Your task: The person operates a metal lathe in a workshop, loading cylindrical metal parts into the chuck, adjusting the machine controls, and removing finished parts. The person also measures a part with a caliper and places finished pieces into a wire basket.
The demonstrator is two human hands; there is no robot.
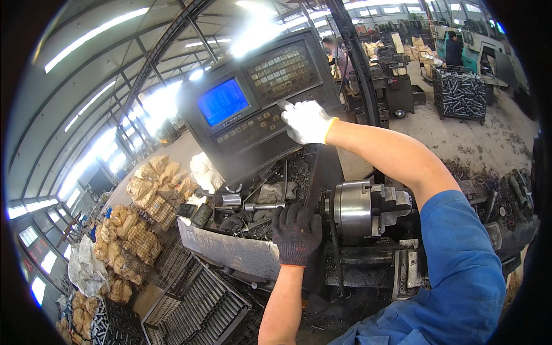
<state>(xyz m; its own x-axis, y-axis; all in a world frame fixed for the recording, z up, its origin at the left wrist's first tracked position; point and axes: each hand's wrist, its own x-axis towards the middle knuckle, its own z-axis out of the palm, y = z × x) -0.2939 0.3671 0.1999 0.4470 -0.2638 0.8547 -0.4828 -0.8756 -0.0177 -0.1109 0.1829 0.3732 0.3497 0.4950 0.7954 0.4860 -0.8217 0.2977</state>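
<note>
Your right hand (306,122), in a white glove, presses an extended finger on the dark grey control panel (259,100) with its blue screen and rows of keys above the lathe chuck (359,208), while your left hand (295,231), dark-gloved with fingers loosely curled, rests on the machine's edge just beside that chuck.

I see the dirty metal tray (230,250) of the machine, a small shiny metal rod (261,206) lying on it, grey rags (275,192), dark metal bits, the concrete floor (454,135) with a wire basket (460,95) of metal parts on it
</note>
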